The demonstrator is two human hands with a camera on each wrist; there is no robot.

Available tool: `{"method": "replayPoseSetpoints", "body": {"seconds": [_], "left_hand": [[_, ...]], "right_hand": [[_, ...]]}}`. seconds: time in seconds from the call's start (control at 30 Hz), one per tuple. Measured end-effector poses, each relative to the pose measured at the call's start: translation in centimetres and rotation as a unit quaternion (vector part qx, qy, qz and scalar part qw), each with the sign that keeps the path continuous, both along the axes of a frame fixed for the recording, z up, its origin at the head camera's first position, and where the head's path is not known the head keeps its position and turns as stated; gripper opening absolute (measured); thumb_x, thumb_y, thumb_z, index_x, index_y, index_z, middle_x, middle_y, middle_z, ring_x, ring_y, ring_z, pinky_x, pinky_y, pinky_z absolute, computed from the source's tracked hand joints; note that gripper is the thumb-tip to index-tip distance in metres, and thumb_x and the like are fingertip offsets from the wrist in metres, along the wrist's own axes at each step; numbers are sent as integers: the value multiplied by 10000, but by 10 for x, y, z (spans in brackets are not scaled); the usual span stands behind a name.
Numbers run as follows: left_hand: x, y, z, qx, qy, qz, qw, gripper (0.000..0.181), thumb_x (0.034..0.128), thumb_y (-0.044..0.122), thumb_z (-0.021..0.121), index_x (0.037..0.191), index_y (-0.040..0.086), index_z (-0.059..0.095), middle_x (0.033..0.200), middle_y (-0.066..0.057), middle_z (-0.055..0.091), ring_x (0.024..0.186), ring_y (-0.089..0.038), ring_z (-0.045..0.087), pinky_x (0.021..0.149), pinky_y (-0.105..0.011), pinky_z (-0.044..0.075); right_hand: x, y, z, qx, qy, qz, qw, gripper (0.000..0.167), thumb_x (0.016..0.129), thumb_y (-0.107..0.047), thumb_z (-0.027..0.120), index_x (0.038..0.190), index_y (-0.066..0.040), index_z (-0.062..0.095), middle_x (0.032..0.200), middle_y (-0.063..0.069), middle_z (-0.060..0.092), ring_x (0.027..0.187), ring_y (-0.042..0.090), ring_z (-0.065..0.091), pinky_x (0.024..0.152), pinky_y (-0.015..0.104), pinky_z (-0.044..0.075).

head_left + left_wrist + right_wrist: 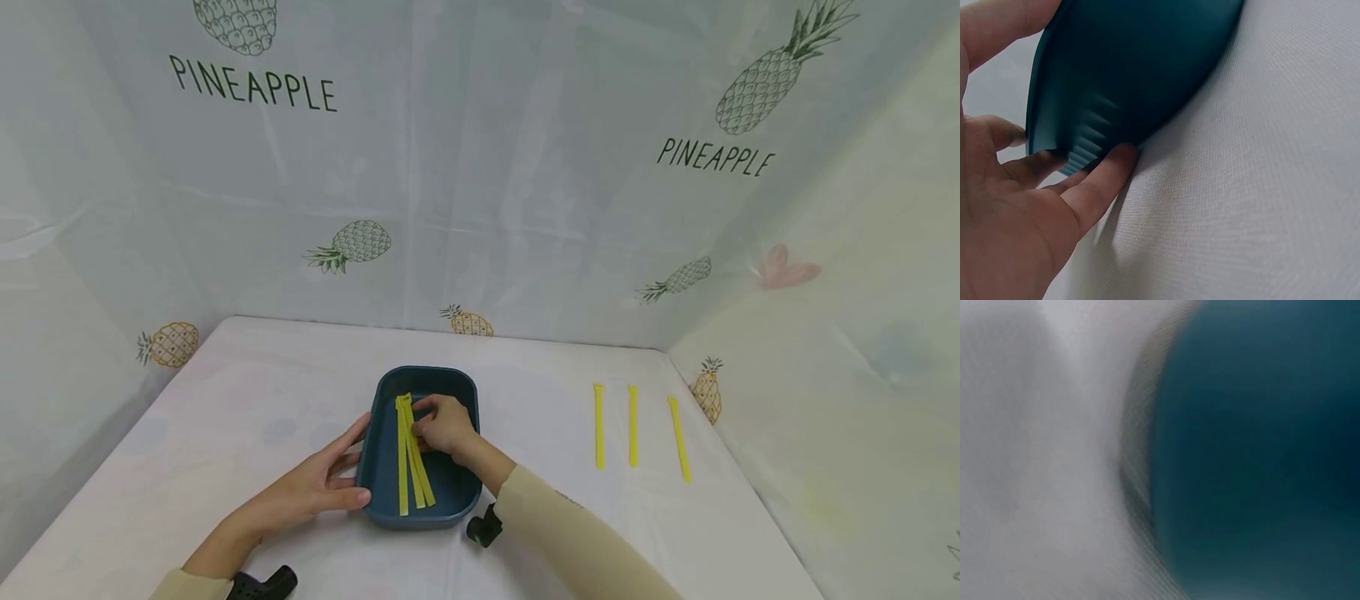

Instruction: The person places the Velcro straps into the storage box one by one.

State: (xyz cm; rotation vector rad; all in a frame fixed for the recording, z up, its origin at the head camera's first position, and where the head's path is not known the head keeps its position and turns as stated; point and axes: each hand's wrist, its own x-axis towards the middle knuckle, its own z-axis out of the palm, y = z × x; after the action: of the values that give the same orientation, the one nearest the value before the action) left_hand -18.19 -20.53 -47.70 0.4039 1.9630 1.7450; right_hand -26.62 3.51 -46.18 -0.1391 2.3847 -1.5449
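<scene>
A dark blue rectangular tray (382, 500) with rounded corners stands on the table. Inside it lie several long, flat yellow strips (402, 467), fanned out and overlapping near their far ends. My right hand (447, 429) reaches in over the tray's right wall and pinches the rightmost of these yellow strips (425, 487) near its upper part. Against the tray's left side rests my left hand (311, 487), thumb by the near corner. In the left wrist view, its extended fingers (1100, 187) touch the ribbed outer wall. The right wrist view has only blurred tray wall (1241, 456) and cloth.
Three more yellow strips, a left one (599, 425), a middle one (633, 425) and a right one (680, 437), lie apart on the white tablecloth (540, 517) to the right. A pineapple-print curtain (525, 208) hangs behind the table and along its sides.
</scene>
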Motion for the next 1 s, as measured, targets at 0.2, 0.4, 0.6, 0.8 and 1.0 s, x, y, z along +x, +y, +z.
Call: {"method": "replayPoseSetpoints", "body": {"seconds": [0.2, 0.4, 0.6, 0.8, 1.0], "left_hand": [[0, 1, -2, -99, -50, 76, 9999, 1038, 1002, 248, 765, 1720, 346, 21, 1785, -166, -1, 1470, -478, 467, 1062, -365, 562], [-1, 1, -3, -141, -29, 77, 9999, 1038, 1003, 248, 766, 1721, 338, 21, 1786, -161, -2, 1482, -482, 450, 1067, -360, 556], [-3, 1, -5, -86, 34, 18, 10000, 1033, 1008, 239, 759, 1721, 340, 18, 1791, -129, -15, 1495, -477, 433, 1071, -347, 552], [-4, 2, -4, -46, 53, -6, 10000, 1032, 1009, 236, 759, 1722, 334, 19, 1791, -133, -15, 1496, -475, 433, 1064, -334, 555], [-1, 0, -1, -21, 139, -88, 9999, 1036, 1011, 240, 755, 1723, 322, 6, 1783, -182, -19, 1486, -502, 431, 1062, -344, 558]], "right_hand": [[0, -2, 1, 289, 144, 25, 9995, 330, 965, 13, 732, 1289, -12, 675, 849, 94, 702, 677, 153, 727, 653, 283, 645], [-1, -2, -2, 460, 243, 110, 9986, 319, 964, 9, 731, 1279, 1, 676, 827, 88, 692, 669, 155, 716, 643, 280, 643], [-2, -1, -2, 611, 363, 135, 9974, 298, 965, -7, 741, 1258, -14, 687, 804, 64, 665, 657, 133, 701, 627, 266, 635], [-3, 0, -1, 623, 370, 165, 9972, 298, 971, -11, 738, 1264, -17, 685, 800, 65, 657, 649, 134, 688, 621, 258, 629], [-2, 1, 4, 748, 456, 325, 9956, 316, 965, -14, 736, 1277, -5, 681, 792, 63, 650, 643, 167, 690, 614, 280, 630]]}}
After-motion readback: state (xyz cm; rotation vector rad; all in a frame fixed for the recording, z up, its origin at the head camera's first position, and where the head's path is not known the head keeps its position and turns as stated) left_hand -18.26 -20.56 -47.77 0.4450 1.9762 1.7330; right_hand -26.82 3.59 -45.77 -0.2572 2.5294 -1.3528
